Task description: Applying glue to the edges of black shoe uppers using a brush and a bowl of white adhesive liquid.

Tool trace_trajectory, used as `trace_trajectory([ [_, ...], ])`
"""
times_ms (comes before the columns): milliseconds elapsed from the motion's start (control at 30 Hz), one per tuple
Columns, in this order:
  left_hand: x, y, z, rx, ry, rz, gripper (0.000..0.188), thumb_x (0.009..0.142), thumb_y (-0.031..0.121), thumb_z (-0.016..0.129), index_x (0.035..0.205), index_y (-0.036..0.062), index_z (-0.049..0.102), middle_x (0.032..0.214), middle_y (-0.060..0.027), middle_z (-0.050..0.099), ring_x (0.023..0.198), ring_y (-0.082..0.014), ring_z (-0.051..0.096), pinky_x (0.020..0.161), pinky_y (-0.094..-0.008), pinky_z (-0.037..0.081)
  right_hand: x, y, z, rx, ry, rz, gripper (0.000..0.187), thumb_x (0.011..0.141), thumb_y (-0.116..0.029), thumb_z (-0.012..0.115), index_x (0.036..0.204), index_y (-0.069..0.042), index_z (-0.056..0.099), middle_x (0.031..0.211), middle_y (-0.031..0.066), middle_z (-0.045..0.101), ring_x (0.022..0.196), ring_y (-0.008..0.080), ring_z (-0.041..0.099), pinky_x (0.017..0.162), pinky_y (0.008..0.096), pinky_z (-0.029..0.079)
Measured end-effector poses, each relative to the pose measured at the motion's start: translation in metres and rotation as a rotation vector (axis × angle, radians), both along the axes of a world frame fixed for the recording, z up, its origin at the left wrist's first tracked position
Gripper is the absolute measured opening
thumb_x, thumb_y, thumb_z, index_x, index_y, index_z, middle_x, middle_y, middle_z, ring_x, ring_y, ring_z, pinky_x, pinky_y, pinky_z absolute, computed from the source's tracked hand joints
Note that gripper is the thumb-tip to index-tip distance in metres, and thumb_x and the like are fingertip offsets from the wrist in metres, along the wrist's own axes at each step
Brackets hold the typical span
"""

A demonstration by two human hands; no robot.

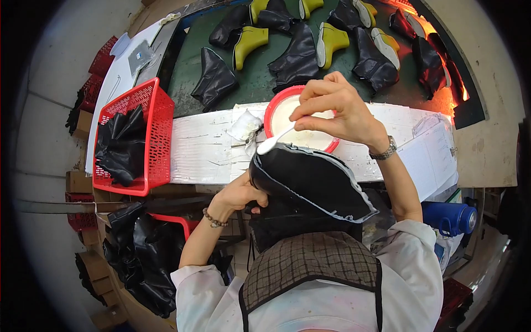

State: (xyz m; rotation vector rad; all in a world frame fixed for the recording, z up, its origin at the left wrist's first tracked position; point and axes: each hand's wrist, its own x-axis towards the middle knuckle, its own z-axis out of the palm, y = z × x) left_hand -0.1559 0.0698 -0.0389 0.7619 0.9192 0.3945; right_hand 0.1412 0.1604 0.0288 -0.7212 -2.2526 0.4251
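Observation:
My left hand (pixel 239 196) is closed on the left side of a black leather boot upper (pixel 301 172), which it holds up in front of my body. The upper's opening faces up and has a pale, whitish edge running round it. Between the thumb and fingers of my right hand (pixel 338 110) is a white brush (pixel 269 145), its handle pinched. The brush's head is at the upper's left top edge. Just behind the upper stands a round tub with a red rim (pixel 269 114), holding a creamy white liquid. A crumpled white cloth (pixel 244 127) lies left of the tub.
Black boot uppers (pixel 213 80) and yellow shoe forms (pixel 332 44) lie on a green belt (pixel 188 72) beyond the white work board (pixel 202 146). A red basket (pixel 157 138) stands left. Papers (pixel 426 157) and a blue bottle (pixel 449 217) are right. An orange glow lights the far right.

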Motion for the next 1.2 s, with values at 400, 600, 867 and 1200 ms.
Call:
trace_trajectory([
  [400, -0.067, -0.004, -0.047, 0.483, -0.754, 0.163, 0.052, 0.108, 0.033, 0.049, 0.153, 0.0062, 0.044, 0.155, -0.0126, 0.048, 0.141, -0.0301, 0.047, 0.122, -0.0463, 0.035, 0.024, -0.018, -0.03, -0.123, 0.225, -0.114, 0.019, 0.074, -0.014, 0.088, 0.092, -0.011, 0.082, 0.087, -0.0008, 0.067, 0.085, 0.0136, 0.059, 0.082, 0.0301, 0.039],
  [600, -0.096, -0.015, -0.04, 0.51, -0.747, 0.401, 0.064, 0.086, -0.001, 0.076, 0.145, 0.0011, 0.051, 0.14, -0.0162, 0.06, 0.131, -0.0264, 0.056, 0.113, -0.0435, 0.046, 0.048, -0.034, -0.063, -0.377, 0.347, -0.185, 0.016, 0.08, -0.005, 0.082, 0.096, -0.004, 0.08, 0.087, 0.003, 0.068, 0.085, 0.0118, 0.062, 0.073, 0.027, 0.046],
  [867, -0.017, -0.01, 0.021, 1.384, 0.726, 0.472, 0.059, 0.087, -0.012, 0.065, 0.143, -0.0093, 0.049, 0.132, -0.0172, 0.064, 0.121, -0.0233, 0.062, 0.106, -0.0356, 0.046, 0.03, -0.051, -0.042, -0.245, 0.428, -0.463, 0.017, 0.085, -0.002, 0.079, 0.103, -0.003, 0.079, 0.091, 0.0037, 0.068, 0.077, 0.0078, 0.061, 0.063, 0.0208, 0.045],
  [1200, -0.041, 0.0, -0.006, 0.768, 0.042, 0.992, 0.054, 0.081, -0.016, 0.055, 0.133, -0.0049, 0.056, 0.113, -0.0151, 0.069, 0.091, -0.0274, 0.07, 0.068, -0.0442, 0.061, 0.009, -0.054, -0.067, -0.221, 0.502, -0.435, 0.006, 0.091, -0.005, 0.074, 0.09, 0.0, 0.077, 0.079, 0.0039, 0.065, 0.067, 0.0094, 0.055, 0.057, 0.0246, 0.04],
])
